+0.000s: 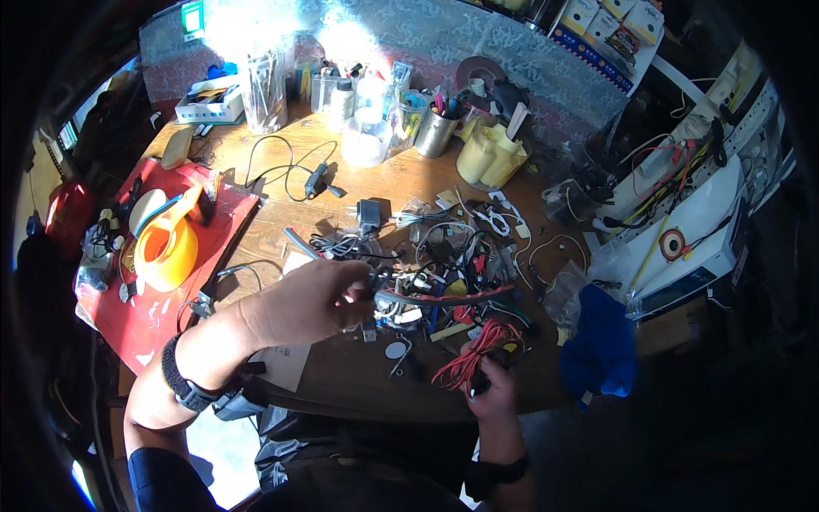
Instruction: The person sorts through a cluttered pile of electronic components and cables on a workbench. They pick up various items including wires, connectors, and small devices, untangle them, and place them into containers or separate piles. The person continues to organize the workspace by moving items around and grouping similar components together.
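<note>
My left hand (328, 294) is over the left side of a heap of cables and small parts on the wooden table. Its fingers are curled together; what they hold, if anything, is hidden. Just beside its fingertips a thick grey cable with a red stripe (426, 299) runs across the heap. Near the table's front edge my right hand (495, 392) is closed on a looped bundle of red wire (469, 358). Behind the left hand lie a black power adapter (368, 213) and coiled dark cables (339, 246). A white disc (396, 350) rests between my hands.
A yellow tape-like container (166, 252) stands on a red board (119, 320) at left. Along the back are a metal pen cup (437, 136), clear tubs (365, 143) and a yellowish divided holder (492, 158). Blue cloth (600, 341) hangs at the right edge beside a white box (695, 239).
</note>
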`<state>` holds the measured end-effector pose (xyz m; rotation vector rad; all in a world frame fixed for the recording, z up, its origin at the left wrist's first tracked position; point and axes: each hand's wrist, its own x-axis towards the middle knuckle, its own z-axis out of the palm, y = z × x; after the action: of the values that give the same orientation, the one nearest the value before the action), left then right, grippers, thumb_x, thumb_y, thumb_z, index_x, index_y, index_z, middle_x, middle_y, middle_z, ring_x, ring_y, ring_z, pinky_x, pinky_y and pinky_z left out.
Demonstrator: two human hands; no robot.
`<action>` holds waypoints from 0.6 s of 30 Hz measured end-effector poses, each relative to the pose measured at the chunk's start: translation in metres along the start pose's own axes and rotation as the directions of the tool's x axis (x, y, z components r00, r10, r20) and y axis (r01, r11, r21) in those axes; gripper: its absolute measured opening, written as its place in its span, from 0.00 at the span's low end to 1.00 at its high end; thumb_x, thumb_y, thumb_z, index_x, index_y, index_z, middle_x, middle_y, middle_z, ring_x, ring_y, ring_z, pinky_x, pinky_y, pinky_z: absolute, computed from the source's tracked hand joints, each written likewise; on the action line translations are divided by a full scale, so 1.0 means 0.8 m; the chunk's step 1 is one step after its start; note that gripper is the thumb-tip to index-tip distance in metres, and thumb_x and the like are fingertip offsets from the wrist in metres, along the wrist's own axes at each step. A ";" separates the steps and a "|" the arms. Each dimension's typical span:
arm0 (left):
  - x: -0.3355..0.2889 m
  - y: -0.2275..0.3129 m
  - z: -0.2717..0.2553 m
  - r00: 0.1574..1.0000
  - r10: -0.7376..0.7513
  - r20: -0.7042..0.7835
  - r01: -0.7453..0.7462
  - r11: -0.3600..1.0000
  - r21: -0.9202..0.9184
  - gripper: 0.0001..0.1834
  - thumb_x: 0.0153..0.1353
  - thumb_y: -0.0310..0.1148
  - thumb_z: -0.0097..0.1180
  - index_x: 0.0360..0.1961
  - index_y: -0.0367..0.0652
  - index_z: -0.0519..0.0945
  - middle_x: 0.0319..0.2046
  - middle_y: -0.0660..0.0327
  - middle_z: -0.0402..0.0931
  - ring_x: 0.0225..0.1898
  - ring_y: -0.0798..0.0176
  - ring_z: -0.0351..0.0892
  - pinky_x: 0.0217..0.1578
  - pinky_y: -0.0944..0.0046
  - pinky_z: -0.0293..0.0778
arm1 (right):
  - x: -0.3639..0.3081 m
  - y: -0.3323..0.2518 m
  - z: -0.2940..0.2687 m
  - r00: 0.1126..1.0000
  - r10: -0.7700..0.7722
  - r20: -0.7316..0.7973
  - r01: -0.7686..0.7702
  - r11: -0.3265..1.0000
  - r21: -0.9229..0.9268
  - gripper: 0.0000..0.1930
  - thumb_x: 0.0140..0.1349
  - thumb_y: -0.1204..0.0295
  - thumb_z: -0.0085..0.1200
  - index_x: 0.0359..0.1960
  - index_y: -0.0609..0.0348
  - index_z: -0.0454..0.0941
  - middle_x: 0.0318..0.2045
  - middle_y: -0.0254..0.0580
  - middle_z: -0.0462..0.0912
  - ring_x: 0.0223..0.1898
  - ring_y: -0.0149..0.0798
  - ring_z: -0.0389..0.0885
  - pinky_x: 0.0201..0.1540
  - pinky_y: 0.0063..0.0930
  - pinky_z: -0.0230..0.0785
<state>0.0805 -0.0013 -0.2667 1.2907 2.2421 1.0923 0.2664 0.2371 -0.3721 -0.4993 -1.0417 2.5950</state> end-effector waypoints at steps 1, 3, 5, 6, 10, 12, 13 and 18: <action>0.005 0.017 0.025 0.997 0.015 0.072 -0.009 0.997 -0.078 0.12 0.58 0.35 0.56 0.31 0.36 0.70 0.25 0.51 0.75 0.30 0.51 0.78 0.32 0.58 0.72 | -0.002 -0.005 0.006 0.995 0.032 0.097 -0.027 0.998 -0.052 0.12 0.57 0.76 0.50 0.43 0.59 0.71 0.34 0.41 0.78 0.26 0.33 0.76 0.25 0.28 0.68; 0.011 0.042 0.069 0.982 -0.036 0.186 0.071 0.980 -0.185 0.14 0.60 0.37 0.54 0.34 0.35 0.69 0.28 0.48 0.76 0.33 0.48 0.79 0.34 0.56 0.72 | -0.007 -0.009 0.018 0.985 0.060 0.163 -0.037 0.989 -0.143 0.11 0.57 0.75 0.52 0.42 0.59 0.72 0.34 0.39 0.78 0.28 0.29 0.76 0.26 0.25 0.69; 0.019 0.054 0.103 0.988 -0.005 0.155 0.067 0.914 -0.400 0.14 0.63 0.37 0.50 0.37 0.35 0.69 0.25 0.50 0.75 0.29 0.57 0.77 0.33 0.60 0.71 | -0.011 -0.004 0.030 0.994 -0.035 0.103 0.059 0.969 -0.239 0.09 0.59 0.74 0.52 0.40 0.59 0.72 0.33 0.36 0.78 0.26 0.27 0.75 0.26 0.22 0.68; 0.021 0.058 0.116 0.980 -0.079 0.181 0.163 0.845 -0.509 0.14 0.65 0.38 0.48 0.39 0.35 0.69 0.23 0.51 0.73 0.27 0.62 0.75 0.32 0.61 0.71 | -0.014 -0.004 0.034 0.992 -0.119 0.035 0.124 0.954 -0.274 0.08 0.60 0.73 0.52 0.40 0.59 0.73 0.31 0.34 0.77 0.25 0.26 0.75 0.26 0.21 0.68; 0.025 0.067 0.148 0.991 -0.108 0.085 0.137 0.699 -0.702 0.15 0.67 0.38 0.44 0.48 0.37 0.69 0.29 0.58 0.73 0.31 0.72 0.69 0.33 0.65 0.69 | -0.024 -0.010 0.043 0.923 -0.343 0.174 0.359 0.609 -0.707 0.06 0.64 0.74 0.48 0.40 0.60 0.72 0.30 0.31 0.74 0.33 0.22 0.73 0.34 0.18 0.65; 0.025 0.074 0.161 0.991 -0.123 0.047 0.098 0.447 -0.889 0.17 0.68 0.37 0.44 0.51 0.37 0.68 0.35 0.61 0.73 0.35 0.73 0.69 0.36 0.67 0.69 | -0.021 -0.008 0.051 0.873 -0.451 0.183 0.432 0.546 -0.718 0.05 0.64 0.74 0.48 0.38 0.61 0.72 0.32 0.34 0.75 0.34 0.26 0.74 0.37 0.22 0.66; 0.027 0.074 0.163 0.994 -0.102 0.048 0.095 0.535 -0.839 0.18 0.69 0.38 0.42 0.53 0.37 0.67 0.42 0.62 0.72 0.43 0.73 0.68 0.44 0.71 0.67 | -0.019 -0.007 0.054 0.865 -0.469 0.181 0.450 0.564 -0.693 0.06 0.64 0.73 0.48 0.39 0.62 0.73 0.33 0.36 0.76 0.35 0.27 0.75 0.39 0.23 0.67; 0.046 0.067 0.180 0.994 -0.074 -0.080 -0.038 0.449 -0.893 0.20 0.69 0.41 0.40 0.54 0.37 0.67 0.42 0.63 0.73 0.45 0.72 0.69 0.47 0.71 0.65 | -0.014 -0.016 0.064 0.942 -0.304 0.142 0.325 0.716 -0.618 0.12 0.63 0.72 0.49 0.47 0.63 0.72 0.42 0.40 0.77 0.44 0.29 0.75 0.46 0.25 0.66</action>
<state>0.1799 0.1105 -0.3165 0.7004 1.2526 1.9815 0.2563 0.2109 -0.3260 -0.3750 -1.8494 1.9043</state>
